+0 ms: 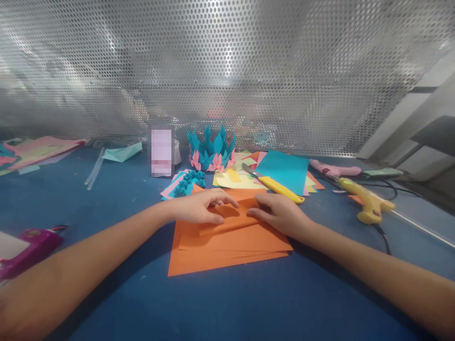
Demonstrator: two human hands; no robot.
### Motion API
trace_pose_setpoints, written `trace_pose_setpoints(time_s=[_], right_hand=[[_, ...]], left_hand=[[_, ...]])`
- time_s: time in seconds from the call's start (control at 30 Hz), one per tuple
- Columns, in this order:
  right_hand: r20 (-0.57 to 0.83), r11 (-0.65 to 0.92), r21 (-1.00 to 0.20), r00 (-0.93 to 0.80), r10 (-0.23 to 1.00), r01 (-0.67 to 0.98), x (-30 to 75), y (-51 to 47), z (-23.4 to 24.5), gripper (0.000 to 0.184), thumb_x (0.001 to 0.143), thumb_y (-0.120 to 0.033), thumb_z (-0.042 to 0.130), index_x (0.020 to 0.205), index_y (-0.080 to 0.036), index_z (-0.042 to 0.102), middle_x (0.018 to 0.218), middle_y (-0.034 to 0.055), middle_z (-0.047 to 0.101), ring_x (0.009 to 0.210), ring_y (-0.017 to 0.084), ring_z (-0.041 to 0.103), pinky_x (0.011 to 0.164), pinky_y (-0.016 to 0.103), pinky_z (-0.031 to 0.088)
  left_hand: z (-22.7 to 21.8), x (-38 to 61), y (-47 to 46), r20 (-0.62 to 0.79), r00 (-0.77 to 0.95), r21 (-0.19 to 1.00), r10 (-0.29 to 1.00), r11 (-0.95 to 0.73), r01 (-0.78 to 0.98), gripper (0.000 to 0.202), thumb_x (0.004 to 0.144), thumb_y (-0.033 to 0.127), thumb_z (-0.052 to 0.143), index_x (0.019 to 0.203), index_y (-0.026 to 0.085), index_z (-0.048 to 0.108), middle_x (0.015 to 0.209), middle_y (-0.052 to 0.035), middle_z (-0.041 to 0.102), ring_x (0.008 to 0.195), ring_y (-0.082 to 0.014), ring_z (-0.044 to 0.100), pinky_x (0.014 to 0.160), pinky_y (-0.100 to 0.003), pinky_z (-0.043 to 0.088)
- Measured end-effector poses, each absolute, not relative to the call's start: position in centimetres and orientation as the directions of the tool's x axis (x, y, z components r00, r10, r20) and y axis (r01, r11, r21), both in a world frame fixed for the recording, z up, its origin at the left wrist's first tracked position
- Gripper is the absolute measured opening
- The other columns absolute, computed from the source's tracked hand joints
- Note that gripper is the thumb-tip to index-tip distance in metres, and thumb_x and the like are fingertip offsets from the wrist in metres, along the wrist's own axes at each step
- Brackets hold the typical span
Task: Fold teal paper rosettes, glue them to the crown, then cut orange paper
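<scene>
An orange sheet of paper (236, 226), partly folded over, lies on a stack of orange paper (213, 258) on the blue table. My right hand (284, 215) grips the folded sheet near its upper right, thumb in front and fingers behind its edge. Over the sheet's left part is my left hand (199, 206), with its thumb and index finger apart and the other fingers curled. Whether its palm side touches the paper is hard to make out. Just beyond the hands lie a yellow utility knife (280, 188) and small folded blue paper pieces (190, 181).
A blue paper lotus (212, 149) with pink pieces stands behind, beside a blurred-out upright screen (161, 151). Blue sheets (284, 168) lie to its right. Yellow (371, 203) and pink (336, 169) glue guns with cords rest at right. A purple object (39, 246) sits at left.
</scene>
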State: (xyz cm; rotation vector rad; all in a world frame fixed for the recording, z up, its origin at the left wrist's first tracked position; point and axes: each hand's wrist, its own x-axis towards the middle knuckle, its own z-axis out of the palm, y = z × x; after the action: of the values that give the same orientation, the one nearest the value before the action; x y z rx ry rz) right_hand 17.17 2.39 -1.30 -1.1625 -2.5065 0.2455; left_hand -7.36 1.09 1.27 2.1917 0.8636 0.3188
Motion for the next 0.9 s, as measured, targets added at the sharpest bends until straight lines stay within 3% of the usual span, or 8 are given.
trace_pose_setpoints(time_s=[0.1, 0.2, 0.4, 0.6, 0.73, 0.9], right_hand=[[0.253, 0.649, -0.298, -0.598, 0.761, 0.7, 17.2, 2.4, -1.3, 0.04, 0.082, -0.039, 0.055, 0.057, -0.021, 0.029, 0.052, -0.0045, 0.039, 0.049, 0.011, 0.037, 0.05, 0.024, 0.023], [0.26, 0.655, -0.284, -0.602, 0.755, 0.7, 17.2, 2.4, -1.3, 0.04, 0.083, -0.039, 0.055, 0.057, -0.021, 0.029, 0.052, -0.0045, 0.039, 0.049, 0.011, 0.037, 0.049, 0.023, 0.022], [0.27, 0.663, -0.257, -0.606, 0.748, 0.703, 17.2, 2.4, -1.5, 0.04, 0.082, -0.038, 0.056, 0.056, -0.021, 0.031, 0.051, -0.0047, 0.039, 0.048, 0.011, 0.037, 0.048, 0.023, 0.022], [0.275, 0.671, -0.239, -0.614, 0.74, 0.702, 17.4, 2.5, -1.7, 0.037, 0.083, -0.037, 0.057, 0.058, -0.02, 0.034, 0.054, -0.0038, 0.044, 0.05, 0.011, 0.039, 0.049, 0.023, 0.022], [0.272, 0.67, -0.223, -0.614, 0.741, 0.708, 17.5, 2.5, -1.7, 0.037, 0.083, -0.036, 0.056, 0.059, -0.02, 0.034, 0.055, -0.0031, 0.045, 0.05, 0.011, 0.04, 0.049, 0.023, 0.023], [0.264, 0.663, -0.215, -0.611, 0.746, 0.717, 17.4, 2.5, -1.7, 0.036, 0.083, -0.037, 0.057, 0.059, -0.02, 0.036, 0.055, -0.0028, 0.046, 0.05, 0.012, 0.041, 0.049, 0.024, 0.023]], left_hand=[[1.6, -7.1, 1.0, -0.042, 0.76, 0.658, 0.649, -0.555, 0.51, 0.035, 0.08, 0.019, 0.054, 0.113, 0.027, 0.058, 0.113, -0.0046, 0.05, 0.103, -0.0163, 0.052, 0.088, -0.031, 0.044], [1.5, -6.9, 1.0, -0.039, 0.768, 0.658, 0.64, -0.562, 0.501, 0.028, 0.083, 0.019, 0.051, 0.108, 0.025, 0.061, 0.113, -0.0051, 0.049, 0.106, -0.016, 0.051, 0.093, -0.03, 0.041], [1.3, -6.5, 0.9, -0.009, 0.747, 0.665, 0.664, -0.554, 0.501, 0.024, 0.084, 0.035, 0.056, 0.104, 0.025, 0.063, 0.11, -0.0052, 0.05, 0.106, -0.0174, 0.05, 0.095, -0.033, 0.038], [1.5, -5.6, 0.2, -0.035, 0.682, 0.506, 0.73, -0.576, 0.642, 0.027, 0.084, 0.038, 0.055, 0.107, 0.024, 0.059, 0.097, -0.0037, 0.051, 0.087, -0.017, 0.053, 0.08, -0.03, 0.043], [1.7, -5.3, -0.1, -0.034, 0.67, 0.447, 0.742, -0.588, 0.674, 0.029, 0.085, 0.032, 0.052, 0.113, 0.026, 0.055, 0.097, -0.0033, 0.058, 0.087, -0.0179, 0.055, 0.075, -0.028, 0.042], [2.2, -5.0, -0.5, -0.029, 0.665, 0.298, 0.746, -0.629, 0.718, 0.019, 0.085, 0.028, 0.049, 0.101, 0.026, 0.059, 0.087, -0.0008, 0.062, 0.077, -0.0176, 0.057, 0.064, -0.025, 0.038]])
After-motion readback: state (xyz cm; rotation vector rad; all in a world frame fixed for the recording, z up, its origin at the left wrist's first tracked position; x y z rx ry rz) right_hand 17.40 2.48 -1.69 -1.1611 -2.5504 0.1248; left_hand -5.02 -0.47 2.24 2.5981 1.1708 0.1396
